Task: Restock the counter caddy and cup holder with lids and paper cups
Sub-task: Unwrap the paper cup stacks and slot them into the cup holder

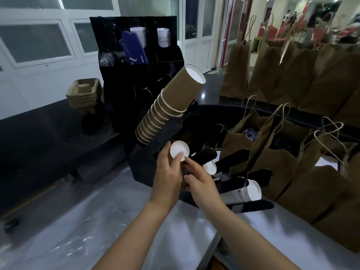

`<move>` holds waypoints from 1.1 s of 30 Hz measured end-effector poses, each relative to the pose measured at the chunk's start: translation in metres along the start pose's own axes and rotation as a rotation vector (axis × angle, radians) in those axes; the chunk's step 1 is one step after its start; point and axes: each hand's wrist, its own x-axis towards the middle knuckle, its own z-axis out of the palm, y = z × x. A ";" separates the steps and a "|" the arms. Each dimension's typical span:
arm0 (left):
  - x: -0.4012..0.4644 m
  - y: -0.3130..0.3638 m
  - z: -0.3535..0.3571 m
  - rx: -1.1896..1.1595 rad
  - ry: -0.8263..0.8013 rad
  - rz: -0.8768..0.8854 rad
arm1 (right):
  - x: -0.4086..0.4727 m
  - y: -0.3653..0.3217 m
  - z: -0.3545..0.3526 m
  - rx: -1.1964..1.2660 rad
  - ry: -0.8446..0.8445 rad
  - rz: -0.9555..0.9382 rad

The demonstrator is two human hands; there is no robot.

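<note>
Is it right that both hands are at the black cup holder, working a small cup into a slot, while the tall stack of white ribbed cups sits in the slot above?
Not quite. In the head view the tall stack of ribbed cups is brown, not white. The rest holds: the left hand and right hand are at the black cup holder, on a small cup.

- White-framed frosted windows (41, 41) line the left wall.
- Glass doors (196, 32) stand behind.
- A dark glossy surface (211, 88) reflects a light.
- Red chairs (272, 30) show, blurred, far right.
</note>
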 end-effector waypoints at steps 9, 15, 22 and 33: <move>-0.001 -0.008 0.006 0.123 -0.192 -0.061 | 0.011 0.001 -0.007 -0.012 -0.105 0.044; -0.008 -0.005 0.001 -0.034 -0.190 -0.145 | 0.010 0.000 -0.017 -0.126 -0.254 0.073; -0.085 -0.034 -0.026 0.188 -0.166 -0.283 | 0.005 0.029 -0.021 -0.298 -0.303 0.192; -0.246 -0.017 -0.091 0.277 -0.092 -0.615 | -0.041 0.091 0.011 -0.354 -0.640 0.423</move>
